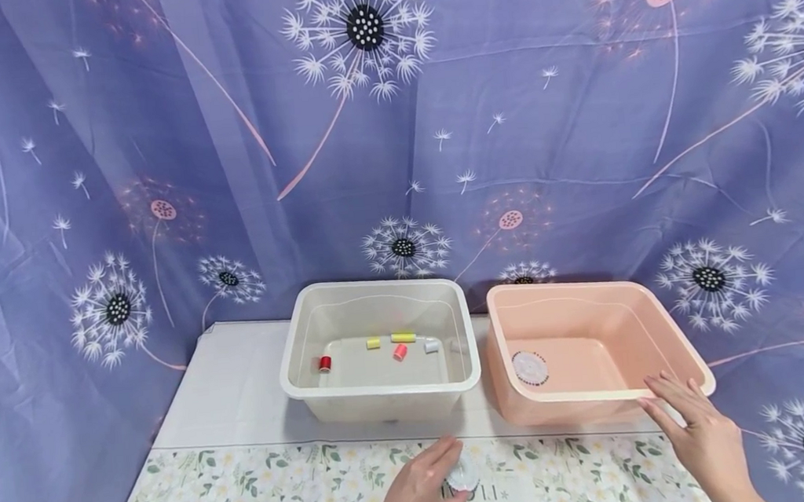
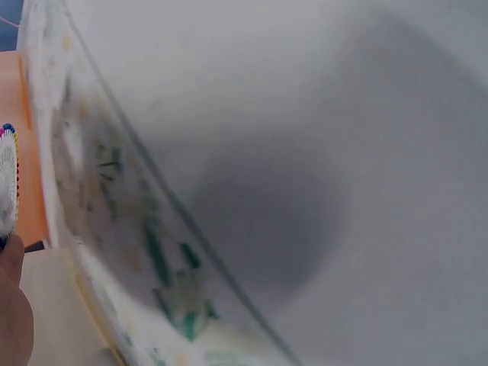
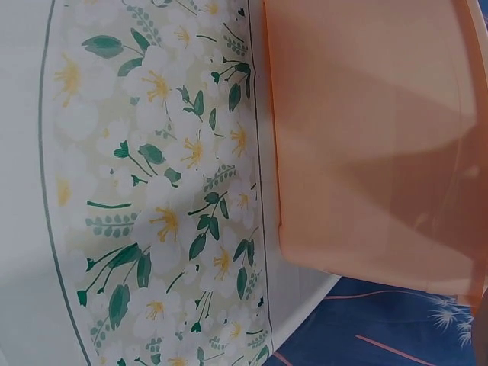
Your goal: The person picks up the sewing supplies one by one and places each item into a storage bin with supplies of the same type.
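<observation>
My left hand is over the flowered cloth in front of the bins, pinching a round wheel of sewing pins between thumb and fingers. At the left wrist view's edge, the pin wheel shows coloured heads around its rim. The right hand touches the front right rim of the pink bin, fingers fairly straight. A second pin wheel lies inside that bin, at its left side. In the right wrist view the bin's outer wall fills the right half.
To the left stands a whitish bin containing a red thread spool, a pink spool, a white spool and yellow spools. A dandelion-print curtain hangs behind the table.
</observation>
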Tool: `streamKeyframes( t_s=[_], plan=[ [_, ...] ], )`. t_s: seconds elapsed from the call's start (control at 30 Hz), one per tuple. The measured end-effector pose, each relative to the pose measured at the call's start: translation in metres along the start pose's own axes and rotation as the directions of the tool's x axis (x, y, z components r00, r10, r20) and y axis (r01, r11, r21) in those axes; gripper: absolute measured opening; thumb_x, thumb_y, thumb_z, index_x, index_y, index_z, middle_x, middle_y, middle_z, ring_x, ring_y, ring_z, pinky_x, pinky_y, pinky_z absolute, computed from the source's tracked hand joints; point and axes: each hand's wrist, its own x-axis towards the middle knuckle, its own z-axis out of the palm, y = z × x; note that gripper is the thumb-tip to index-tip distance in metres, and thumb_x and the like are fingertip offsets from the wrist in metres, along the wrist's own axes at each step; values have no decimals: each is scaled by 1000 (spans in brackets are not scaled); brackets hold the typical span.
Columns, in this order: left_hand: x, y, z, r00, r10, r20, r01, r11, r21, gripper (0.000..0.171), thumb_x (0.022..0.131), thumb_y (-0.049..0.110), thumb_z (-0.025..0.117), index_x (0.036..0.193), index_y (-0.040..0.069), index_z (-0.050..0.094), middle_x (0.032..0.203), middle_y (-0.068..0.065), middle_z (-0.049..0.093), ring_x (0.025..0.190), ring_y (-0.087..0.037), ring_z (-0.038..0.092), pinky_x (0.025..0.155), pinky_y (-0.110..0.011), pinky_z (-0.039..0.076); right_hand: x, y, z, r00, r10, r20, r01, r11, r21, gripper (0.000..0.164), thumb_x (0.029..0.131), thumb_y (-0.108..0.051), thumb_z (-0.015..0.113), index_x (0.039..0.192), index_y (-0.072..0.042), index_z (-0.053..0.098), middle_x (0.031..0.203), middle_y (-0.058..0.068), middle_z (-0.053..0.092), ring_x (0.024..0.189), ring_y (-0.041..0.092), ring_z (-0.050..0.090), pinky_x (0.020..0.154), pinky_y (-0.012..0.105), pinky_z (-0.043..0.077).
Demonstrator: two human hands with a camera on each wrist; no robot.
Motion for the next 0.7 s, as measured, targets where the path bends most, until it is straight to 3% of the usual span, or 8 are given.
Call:
streamKeyframes(
  t_s=[0.17,0.27,0.4,0.5,0.63,0.7],
  plan=[
    [9,9,-8,1000,13,-21,-13,1000,-4,68,85,33,92,141,2,68,142,-15,69,127,-25,70,100,-28,61,-1,-1,-2,1000,7,-4,-7,1000,-4,42,90,-28,86,126,-8,80,137,-32,51,139,-18,43,128,20,29],
    [16,16,-13,997,41,-61,-41,999,3,72,81,34,94,141,3,68,144,-14,68,130,-23,68,105,-27,58,-1,0,-2,1000,8,-8,-8,1000,-3,47,95,-43,80,126,-8,80,136,-27,55,138,-19,43,128,21,29],
    [26,26,-21,990,86,-115,-89,996,-25,75,79,32,96,140,1,68,145,-13,68,133,-22,66,109,-27,56,0,0,-2,1000,8,-8,-8,1000,-5,58,98,-58,70,124,-7,80,134,-12,65,138,-20,42,128,20,29],
    [33,34,-28,989,85,-121,-94,993,-77,75,80,31,96,143,1,67,147,-11,66,137,-21,63,112,-27,53,0,0,-1,1000,5,-9,-5,1000,-6,56,97,-55,73,123,-6,81,128,8,74,137,-21,42,128,19,29],
    [43,42,-35,981,115,-158,-131,987,-88,76,80,29,96,143,1,66,146,-12,66,138,-21,63,113,-27,52,0,1,-1,1000,-5,-15,5,1000,1,56,97,-54,74,122,-4,81,131,1,72,137,-20,44,128,21,30],
    [49,44,-37,965,163,-205,-176,983,-48,77,77,30,97,141,-1,67,143,-14,68,134,-23,66,111,-28,53,0,2,0,1000,-6,-15,6,1000,3,54,96,-52,76,121,-4,81,133,-11,66,137,-19,45,128,22,30]
  ],
)
